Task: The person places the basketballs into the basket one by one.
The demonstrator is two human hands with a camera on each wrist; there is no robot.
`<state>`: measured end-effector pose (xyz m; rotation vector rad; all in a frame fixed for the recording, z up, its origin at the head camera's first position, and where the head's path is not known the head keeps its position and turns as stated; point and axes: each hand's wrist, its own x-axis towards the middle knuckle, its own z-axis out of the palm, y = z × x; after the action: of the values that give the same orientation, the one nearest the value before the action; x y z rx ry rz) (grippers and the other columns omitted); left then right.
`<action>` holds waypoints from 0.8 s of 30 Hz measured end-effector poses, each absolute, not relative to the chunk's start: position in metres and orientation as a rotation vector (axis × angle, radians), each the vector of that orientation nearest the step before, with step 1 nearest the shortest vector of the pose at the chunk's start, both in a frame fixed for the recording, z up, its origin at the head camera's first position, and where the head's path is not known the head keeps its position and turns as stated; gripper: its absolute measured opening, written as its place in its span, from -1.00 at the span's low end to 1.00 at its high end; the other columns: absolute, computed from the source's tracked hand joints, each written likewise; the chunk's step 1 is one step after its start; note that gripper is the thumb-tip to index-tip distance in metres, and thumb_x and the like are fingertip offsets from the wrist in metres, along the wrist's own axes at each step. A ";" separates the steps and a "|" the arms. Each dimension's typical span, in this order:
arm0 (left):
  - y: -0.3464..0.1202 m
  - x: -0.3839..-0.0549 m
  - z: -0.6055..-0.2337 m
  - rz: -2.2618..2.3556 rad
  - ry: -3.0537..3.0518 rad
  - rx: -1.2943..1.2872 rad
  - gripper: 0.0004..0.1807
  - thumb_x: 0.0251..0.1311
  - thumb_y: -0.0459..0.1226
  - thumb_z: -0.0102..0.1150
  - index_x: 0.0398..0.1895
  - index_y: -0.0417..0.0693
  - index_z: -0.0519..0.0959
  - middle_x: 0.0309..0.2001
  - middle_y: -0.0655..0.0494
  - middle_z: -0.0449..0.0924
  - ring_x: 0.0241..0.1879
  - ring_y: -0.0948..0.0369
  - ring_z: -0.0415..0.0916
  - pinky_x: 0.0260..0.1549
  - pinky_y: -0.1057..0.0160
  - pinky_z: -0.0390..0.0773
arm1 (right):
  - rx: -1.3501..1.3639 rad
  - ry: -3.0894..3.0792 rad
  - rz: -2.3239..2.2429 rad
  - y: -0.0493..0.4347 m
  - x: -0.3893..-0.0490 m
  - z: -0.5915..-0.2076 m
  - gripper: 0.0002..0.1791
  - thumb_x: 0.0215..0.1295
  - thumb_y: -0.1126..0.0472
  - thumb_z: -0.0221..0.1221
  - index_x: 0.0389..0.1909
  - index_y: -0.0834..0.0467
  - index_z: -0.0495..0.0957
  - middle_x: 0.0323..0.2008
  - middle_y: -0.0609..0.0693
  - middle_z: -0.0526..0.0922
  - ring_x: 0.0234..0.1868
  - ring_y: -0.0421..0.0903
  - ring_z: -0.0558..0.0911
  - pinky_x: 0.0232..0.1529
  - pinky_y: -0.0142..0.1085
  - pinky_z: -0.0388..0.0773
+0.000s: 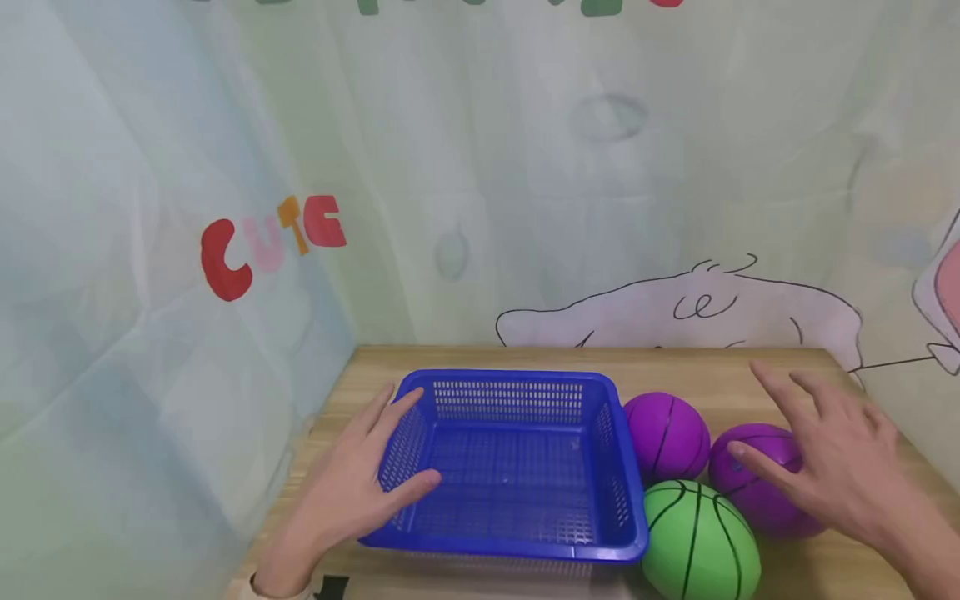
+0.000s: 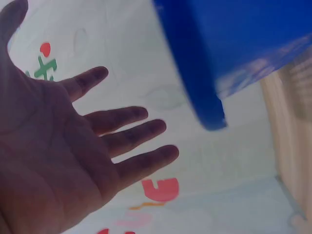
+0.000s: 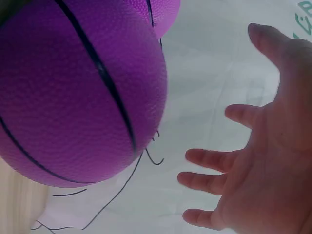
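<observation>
A blue plastic basket point(image 1: 510, 547) with slotted walls stands on the table, nothing inside it. My left hand point(image 1: 352, 483) is spread over its left side, fingers apart; in the left wrist view the hand point(image 2: 63, 151) holds nothing and the basket point(image 2: 195, 73) shows beside it. Right of the basket sit two purple balls point(image 1: 666, 437) point(image 1: 780, 517) and a green ball point(image 1: 701, 542), all with black basketball lines. My right hand point(image 1: 847, 458) hovers by the right purple ball, fingers spread and holding nothing; the right wrist view shows that ball point(image 3: 83, 97) apart from the palm.
The wooden table point(image 1: 465, 358) ends at a printed cloth backdrop point(image 1: 480, 192) behind and on the left. A small black patch point(image 1: 332, 587) lies by the left wrist at the front edge.
</observation>
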<state>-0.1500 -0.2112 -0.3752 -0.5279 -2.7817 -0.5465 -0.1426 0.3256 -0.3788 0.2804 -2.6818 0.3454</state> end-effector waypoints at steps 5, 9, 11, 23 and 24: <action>-0.222 -0.144 -0.393 -0.657 -2.766 -0.507 0.06 0.16 0.35 0.29 0.67 0.51 -0.01 0.64 -0.05 0.05 0.52 -0.18 0.19 0.24 -0.44 0.38 | 0.289 -2.638 0.494 0.331 -0.144 -0.385 0.25 0.09 -0.18 0.51 0.69 -0.19 -0.06 0.39 0.43 0.27 0.16 0.57 0.39 -0.05 0.61 0.13; -0.227 -0.147 -0.409 -0.799 -2.742 -0.511 0.15 0.13 0.28 0.39 0.69 0.39 -0.06 0.63 -0.10 0.06 0.54 -0.21 0.12 0.31 -0.45 0.28 | 0.292 -2.620 0.585 0.343 -0.146 -0.391 0.29 0.07 -0.06 0.56 0.70 -0.16 -0.10 0.37 0.48 0.25 0.18 0.58 0.37 -0.14 0.65 0.22; -0.230 -0.146 -0.418 -0.876 -2.747 -0.499 0.22 0.11 0.25 0.43 0.70 0.37 -0.14 0.64 -0.10 0.02 0.56 -0.23 0.06 0.34 -0.46 0.23 | 0.304 -2.618 0.626 0.348 -0.147 -0.396 0.31 0.06 0.00 0.57 0.70 -0.14 -0.10 0.37 0.50 0.24 0.18 0.59 0.36 -0.16 0.65 0.25; -0.232 -0.130 -0.449 -1.116 -2.761 -0.335 0.24 0.15 0.12 0.46 0.71 0.39 -0.24 0.67 -0.22 -0.23 0.57 -0.36 -0.12 0.28 -0.60 0.10 | 0.209 -2.689 0.837 0.362 -0.149 -0.433 0.26 0.23 -0.04 0.47 0.70 -0.21 -0.26 0.51 0.55 0.04 0.35 0.65 0.19 -0.03 0.70 0.14; -0.232 -0.130 -0.451 -1.148 -2.741 -0.335 0.24 0.16 0.09 0.46 0.71 0.40 -0.23 0.67 -0.19 -0.21 0.57 -0.34 -0.10 0.30 -0.58 0.10 | 0.197 -2.688 0.840 0.363 -0.148 -0.434 0.26 0.23 -0.03 0.46 0.70 -0.20 -0.26 0.49 0.55 0.07 0.34 0.62 0.21 -0.04 0.68 0.18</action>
<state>-0.1303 -0.2318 -0.4511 -0.3350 -2.7408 -1.1481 -0.1482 0.3628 -0.4339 0.1974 -2.6876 0.8402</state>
